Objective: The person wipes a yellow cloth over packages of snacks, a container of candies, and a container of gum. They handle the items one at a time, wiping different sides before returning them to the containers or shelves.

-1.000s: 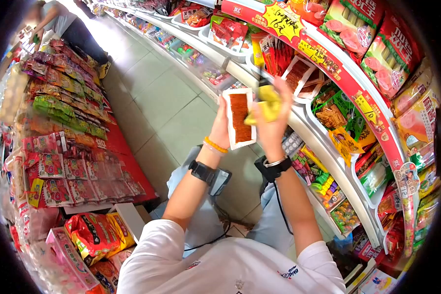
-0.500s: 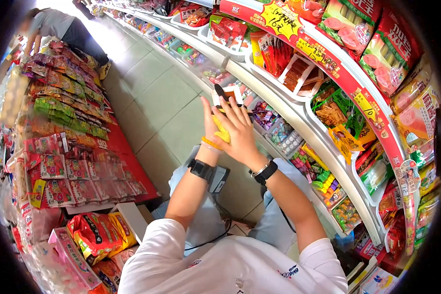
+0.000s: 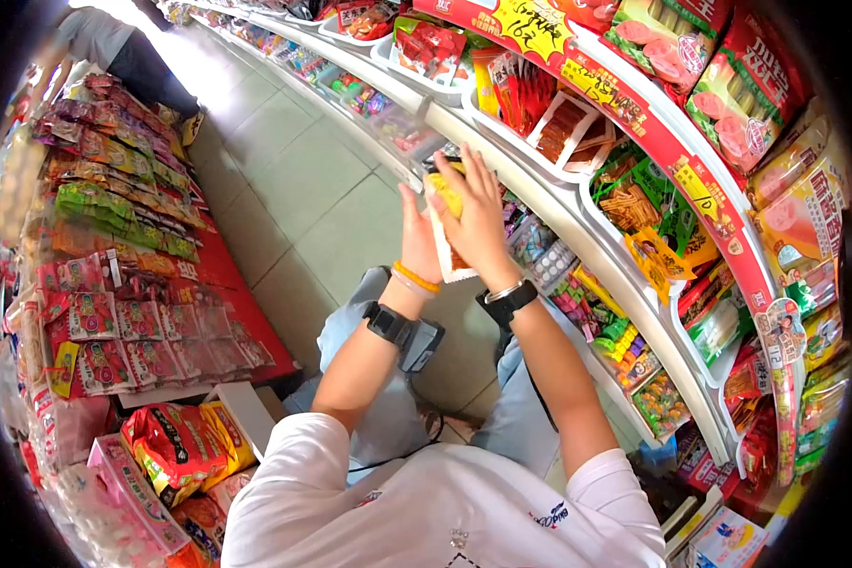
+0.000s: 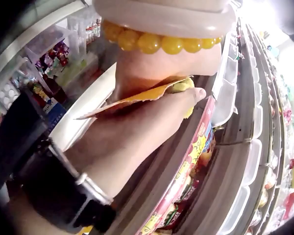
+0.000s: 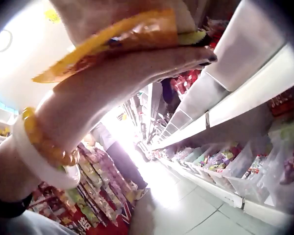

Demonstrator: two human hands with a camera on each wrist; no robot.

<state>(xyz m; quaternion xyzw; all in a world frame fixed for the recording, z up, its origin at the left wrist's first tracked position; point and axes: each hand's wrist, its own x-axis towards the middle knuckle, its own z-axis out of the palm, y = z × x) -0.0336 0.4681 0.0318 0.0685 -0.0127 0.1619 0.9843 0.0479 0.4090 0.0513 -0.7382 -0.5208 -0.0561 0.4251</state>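
One white-edged packet (image 3: 448,254) and one yellow item (image 3: 448,194) are held between two hands, just above frame centre. The left hand (image 3: 420,244) and right hand (image 3: 478,222) are pressed flat, fingers straight. One bystander (image 3: 128,47) is seen at upper left.

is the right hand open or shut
Open: in the head view, the right hand has its fingers extended, not curled, over a yellow item.

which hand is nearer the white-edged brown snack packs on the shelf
Right: the right hand is on the side facing the packs; the left hand is farther, toward the aisle.
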